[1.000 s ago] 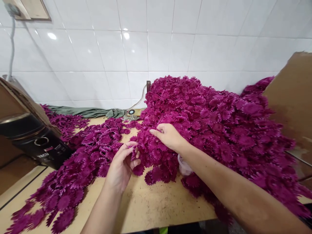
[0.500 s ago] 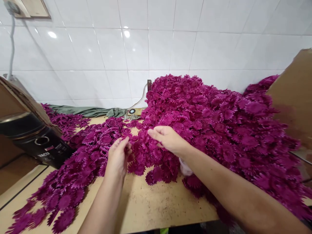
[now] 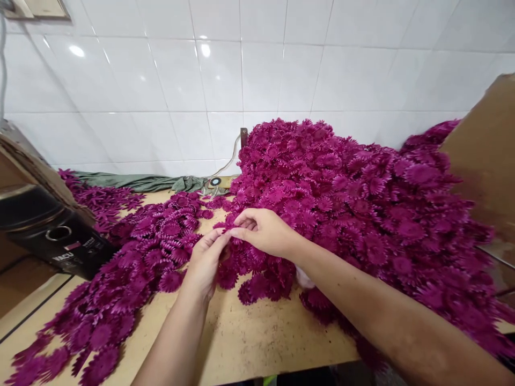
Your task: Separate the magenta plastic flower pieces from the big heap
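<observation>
Left hand and right hand meet at curled fingertips — can't tell if gripping anything — flowers piled on table both sides; right forearm dipping could sweep some off.

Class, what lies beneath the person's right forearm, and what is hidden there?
Part of a pale object shows just below the right forearm, among magenta flowers. The forearm covers the rest, so the object's full shape cannot be told.

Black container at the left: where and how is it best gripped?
The black container seems best gripped round its body, below the lid, from the near side: that rounded face is exposed, with cardboard behind and purple flowers beside its base.
</observation>
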Demonstrator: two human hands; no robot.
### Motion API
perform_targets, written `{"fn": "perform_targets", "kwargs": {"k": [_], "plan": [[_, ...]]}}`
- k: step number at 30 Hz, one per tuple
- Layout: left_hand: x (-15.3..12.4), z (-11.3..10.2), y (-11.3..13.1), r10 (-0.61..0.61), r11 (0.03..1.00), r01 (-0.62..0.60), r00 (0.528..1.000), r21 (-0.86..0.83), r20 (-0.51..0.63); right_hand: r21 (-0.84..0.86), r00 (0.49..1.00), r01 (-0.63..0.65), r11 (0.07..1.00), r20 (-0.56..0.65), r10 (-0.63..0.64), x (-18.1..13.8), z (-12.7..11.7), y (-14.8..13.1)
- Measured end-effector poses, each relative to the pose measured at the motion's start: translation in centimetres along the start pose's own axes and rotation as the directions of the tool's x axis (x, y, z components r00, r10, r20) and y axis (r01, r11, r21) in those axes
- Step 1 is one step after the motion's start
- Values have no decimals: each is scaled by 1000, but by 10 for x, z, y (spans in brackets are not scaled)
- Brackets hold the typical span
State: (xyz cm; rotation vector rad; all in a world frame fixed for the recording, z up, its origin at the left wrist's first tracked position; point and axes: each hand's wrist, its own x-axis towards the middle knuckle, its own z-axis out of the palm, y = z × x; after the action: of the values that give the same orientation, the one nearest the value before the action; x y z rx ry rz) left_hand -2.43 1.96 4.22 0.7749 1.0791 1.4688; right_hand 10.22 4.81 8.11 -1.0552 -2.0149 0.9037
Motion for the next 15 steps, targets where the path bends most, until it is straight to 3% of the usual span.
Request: {"fn": "perform_targets", "kwargs": {"k": [5, 11, 15], "plan": [[3, -1, -2, 19, 999, -17, 999, -33, 40, 75, 998, -63, 995, -21, 65, 1, 0, 4], [3, 3, -3, 26, 997, -24, 999, -72, 21, 160, 998, 1, 987, 57, -10, 3, 11, 5], [-1, 1, -3, -41, 997, 45, 997, -55, 61, 73, 997, -4, 997, 82, -2, 5, 11, 4]]}}
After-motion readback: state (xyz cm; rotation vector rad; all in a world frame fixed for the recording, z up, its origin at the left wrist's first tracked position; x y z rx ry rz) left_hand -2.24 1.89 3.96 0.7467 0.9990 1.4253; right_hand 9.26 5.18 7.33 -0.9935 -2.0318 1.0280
